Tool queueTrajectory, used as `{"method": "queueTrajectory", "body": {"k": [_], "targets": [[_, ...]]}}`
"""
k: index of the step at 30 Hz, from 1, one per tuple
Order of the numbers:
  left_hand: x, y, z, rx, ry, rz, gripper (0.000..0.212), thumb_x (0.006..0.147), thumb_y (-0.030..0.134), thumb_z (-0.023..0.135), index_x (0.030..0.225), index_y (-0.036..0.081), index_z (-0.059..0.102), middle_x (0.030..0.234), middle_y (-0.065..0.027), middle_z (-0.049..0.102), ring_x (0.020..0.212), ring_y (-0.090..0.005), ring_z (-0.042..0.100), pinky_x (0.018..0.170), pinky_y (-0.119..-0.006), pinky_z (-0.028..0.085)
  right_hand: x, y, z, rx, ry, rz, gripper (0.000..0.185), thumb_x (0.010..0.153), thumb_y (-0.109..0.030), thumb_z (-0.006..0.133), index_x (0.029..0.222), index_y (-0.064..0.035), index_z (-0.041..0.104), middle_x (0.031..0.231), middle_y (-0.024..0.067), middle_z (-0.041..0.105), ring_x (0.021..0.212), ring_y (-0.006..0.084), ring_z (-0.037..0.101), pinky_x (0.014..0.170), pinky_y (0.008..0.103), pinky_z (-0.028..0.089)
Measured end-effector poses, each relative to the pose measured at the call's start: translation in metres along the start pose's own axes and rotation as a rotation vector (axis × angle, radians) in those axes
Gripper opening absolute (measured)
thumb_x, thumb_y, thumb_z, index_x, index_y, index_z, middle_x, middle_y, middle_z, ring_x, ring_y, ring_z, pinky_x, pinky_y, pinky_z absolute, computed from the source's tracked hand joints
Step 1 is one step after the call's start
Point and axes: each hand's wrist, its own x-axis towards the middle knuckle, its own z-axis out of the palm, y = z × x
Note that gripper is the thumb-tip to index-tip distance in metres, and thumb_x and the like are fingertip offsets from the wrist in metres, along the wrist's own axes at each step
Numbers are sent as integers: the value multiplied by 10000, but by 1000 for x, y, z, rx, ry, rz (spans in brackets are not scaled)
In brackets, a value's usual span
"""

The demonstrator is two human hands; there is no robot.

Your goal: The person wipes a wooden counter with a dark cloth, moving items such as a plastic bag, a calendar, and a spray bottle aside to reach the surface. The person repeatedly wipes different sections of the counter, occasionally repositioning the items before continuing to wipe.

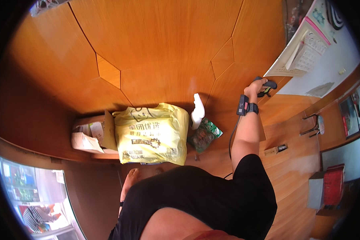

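Note:
My right hand (255,87) is stretched out to the right, beside the wood panel. Its fingers close around a dark grey and yellow-green object (270,85) whose kind I cannot make out. A black device with a cable (243,105) is strapped at that wrist. My left hand (132,177) hangs low at my left side, partly behind my black shirt, near the lower edge of a yellow plastic bag (153,135) bearing print. Right of the bag lie a white plastic object (199,111), perhaps a bottle, and a green clear-sided packet (204,135).
An open cardboard box (88,136) stands left of the bag. Wood panelling (168,45) rises behind. A wall calendar (309,51) hangs at right. On the wooden floor (288,177) are a stool (319,124) and a small box (276,149). Another person (37,217) shows through the window.

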Motion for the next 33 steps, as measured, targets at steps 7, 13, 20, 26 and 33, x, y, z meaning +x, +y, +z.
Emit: {"method": "queueTrajectory", "body": {"k": [7, 13, 20, 26, 33], "targets": [[-29, -18, 51, -100, 106, -68, 467, 1001, 396, 512, 1255, 7, 559, 1061, -91, 656, 927, -177, 607, 804, -325, 486, -38, 110, -41, -238, 6, 86, 454, 958, -453, 468, 1184, -60, 492, 1194, 61, 570, 1085, 200, 514, 960, 339, 408], [-62, -42, 84, -4, 180, -78, 486, 976, 391, 508, 1211, -25, 597, 1078, -149, 665, 1006, -232, 622, 890, -343, 487, -54, 74, -96, -38, -657, 340, 379, 900, -219, 539, 1207, 5, 538, 1307, 97, 529, 1221, 325, 447, 1054, 576, 285], [-88, -43, 90, 21, 173, -89, 503, 985, 380, 510, 1268, -31, 566, 1177, -150, 631, 1087, -238, 593, 955, -353, 460, -102, 2, -85, 184, -551, 654, 496, 979, -240, 398, 1408, 5, 438, 1542, 186, 345, 1419, 444, 284, 1103, 728, 189], [-91, -46, 67, 5, 136, -16, 517, 1001, 381, 515, 1301, -40, 534, 1175, -134, 621, 1054, -219, 593, 946, -351, 464, -135, -20, -92, 291, -677, 584, 525, 965, -220, 460, 1350, 131, 398, 1488, 266, 363, 1360, 497, 343, 1128, 692, 224], [-124, -91, 1, -25, 136, 6, 525, 997, 393, 515, 1298, -36, 549, 1269, -194, 613, 1195, -278, 570, 1029, -350, 425, -212, -40, -149, 616, -1124, 501, 591, 933, -258, 563, 1412, 50, 406, 1524, 199, 363, 1396, 402, 344, 1160, 606, 243]]}}
